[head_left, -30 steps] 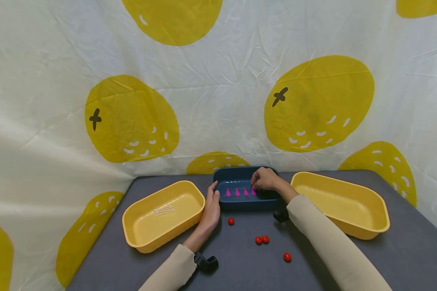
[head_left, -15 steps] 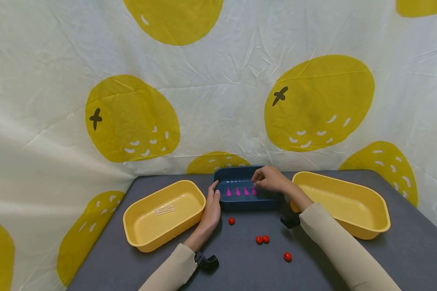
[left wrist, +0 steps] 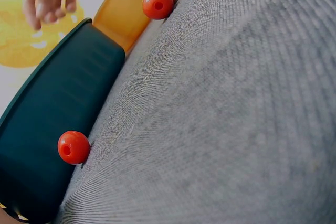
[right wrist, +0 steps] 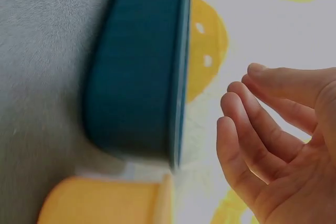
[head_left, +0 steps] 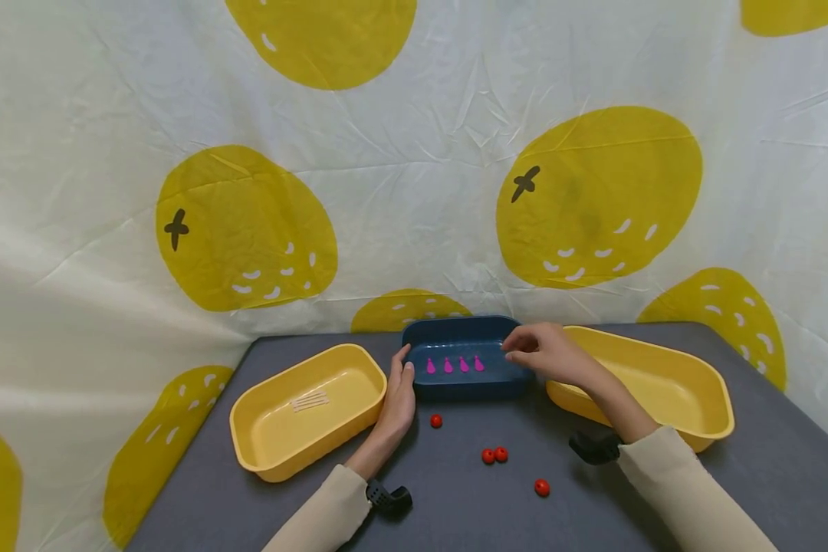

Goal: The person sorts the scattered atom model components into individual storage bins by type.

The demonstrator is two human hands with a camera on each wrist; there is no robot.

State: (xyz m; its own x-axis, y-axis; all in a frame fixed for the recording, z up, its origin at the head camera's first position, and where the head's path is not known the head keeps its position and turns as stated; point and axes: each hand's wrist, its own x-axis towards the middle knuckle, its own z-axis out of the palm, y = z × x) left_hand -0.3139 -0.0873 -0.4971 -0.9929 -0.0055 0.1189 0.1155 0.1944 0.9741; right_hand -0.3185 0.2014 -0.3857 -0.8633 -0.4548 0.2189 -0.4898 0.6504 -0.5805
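Note:
A dark blue tray [head_left: 469,392] stands at the back of the table, with several small pink pear-shaped pieces [head_left: 463,364] lined up on its floor. My left hand [head_left: 399,402] rests along the tray's left end, fingers mostly straight. Over the tray's right end is my right hand [head_left: 555,356]; in the right wrist view that hand [right wrist: 278,135] has loosely bent fingers and nothing between them. Several red beads lie on the table in front of the tray: one bead [head_left: 436,421] near its front wall, a touching pair [head_left: 494,455], and another bead [head_left: 541,487] closer to me.
On the left a yellow tray [head_left: 276,469] holds several thin pale sticks [head_left: 310,401]. A second yellow tray [head_left: 714,429] stands to the right, partly behind my right forearm. Behind the grey table [head_left: 455,514] hangs a white cloth [head_left: 414,215] with yellow fruit prints.
My right hand has left the rightmost pink piece and moved right, toward the tray's end, its fingers loosening. The left hand stays at the tray's left end.

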